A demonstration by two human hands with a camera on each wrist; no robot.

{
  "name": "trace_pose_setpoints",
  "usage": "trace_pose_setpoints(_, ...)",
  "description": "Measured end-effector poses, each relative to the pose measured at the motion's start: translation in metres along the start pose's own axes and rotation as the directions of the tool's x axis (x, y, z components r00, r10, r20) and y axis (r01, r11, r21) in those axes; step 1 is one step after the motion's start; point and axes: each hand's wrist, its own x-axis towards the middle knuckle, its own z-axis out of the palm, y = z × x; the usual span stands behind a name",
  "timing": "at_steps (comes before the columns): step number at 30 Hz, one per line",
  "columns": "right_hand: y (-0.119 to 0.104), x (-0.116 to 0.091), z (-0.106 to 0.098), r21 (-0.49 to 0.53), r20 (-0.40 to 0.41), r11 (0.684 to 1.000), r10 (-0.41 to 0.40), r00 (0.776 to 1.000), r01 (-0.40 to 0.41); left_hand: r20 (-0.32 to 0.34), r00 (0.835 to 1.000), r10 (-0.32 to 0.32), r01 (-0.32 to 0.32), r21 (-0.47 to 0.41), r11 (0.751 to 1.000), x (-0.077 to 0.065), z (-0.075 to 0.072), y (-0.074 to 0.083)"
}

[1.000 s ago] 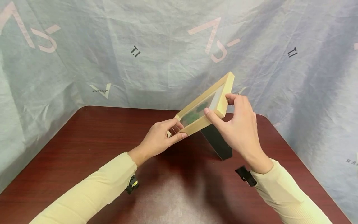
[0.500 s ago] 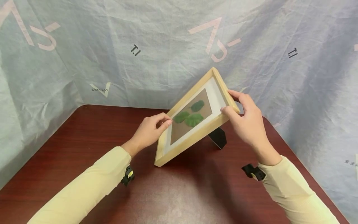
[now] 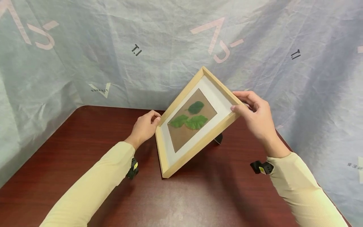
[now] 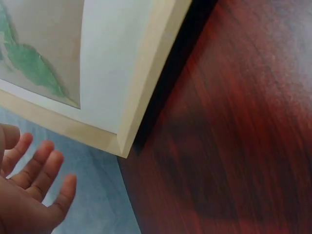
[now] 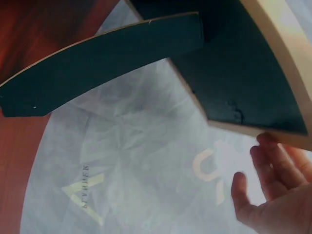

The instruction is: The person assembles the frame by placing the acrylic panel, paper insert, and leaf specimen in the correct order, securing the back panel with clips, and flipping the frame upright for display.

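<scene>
A light wooden picture frame [image 3: 202, 143] stands tilted, its lower corner at the tabletop. Behind its white mat, pressed green leaves [image 3: 196, 122] lie on a brown ground. At the upper right corner, my right hand [image 3: 259, 118] grips the frame, thumb on the front and fingers behind. By the left corner is my left hand [image 3: 144, 127], fingertips right at the edge; the left wrist view shows its fingers loosely bent beside the wood. A black easel leg [image 5: 107, 61] sticks out from the dark backing [image 5: 243, 68] in the right wrist view.
The dark red wooden table [image 3: 93, 151] reaches back to a grey fabric curtain [image 3: 158, 37] with printed letters. A black strap device sits on each wrist, over cream sleeves [image 3: 93, 183].
The frame has turned to face me, so the leaves show fully and less of the leg shows. My left hand has let go and moved left; my right hand has shifted right with its corner.
</scene>
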Motion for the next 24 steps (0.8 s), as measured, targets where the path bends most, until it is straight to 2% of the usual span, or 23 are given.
trace_pose_setpoints(10, 0.013, 0.011, -0.012, 0.100, 0.063, 0.992, 0.070, 0.996, -0.076, 0.031, 0.995, -0.097, 0.096, 0.030, 0.995, 0.003, 0.008, -0.005)
trace_pose_setpoints(14, 0.017, 0.015, -0.014, 0.187, 0.070, 0.977, 0.093, 0.993, -0.105, 0.049, 0.992, -0.120, 0.120, 0.015, 0.993, 0.005, 0.009, -0.011)
trace_pose_setpoints(19, 0.019, 0.018, -0.016, 0.292, 0.123, 0.945, 0.115, 0.986, -0.147, 0.103, 0.986, -0.129, 0.130, -0.012, 0.991, 0.007, 0.010, -0.019)
trace_pose_setpoints(24, 0.019, 0.018, -0.016, 0.325, 0.161, 0.934, 0.099, 0.982, -0.147, 0.120, 0.985, -0.122, 0.126, -0.022, 0.992, 0.007, 0.012, -0.020)
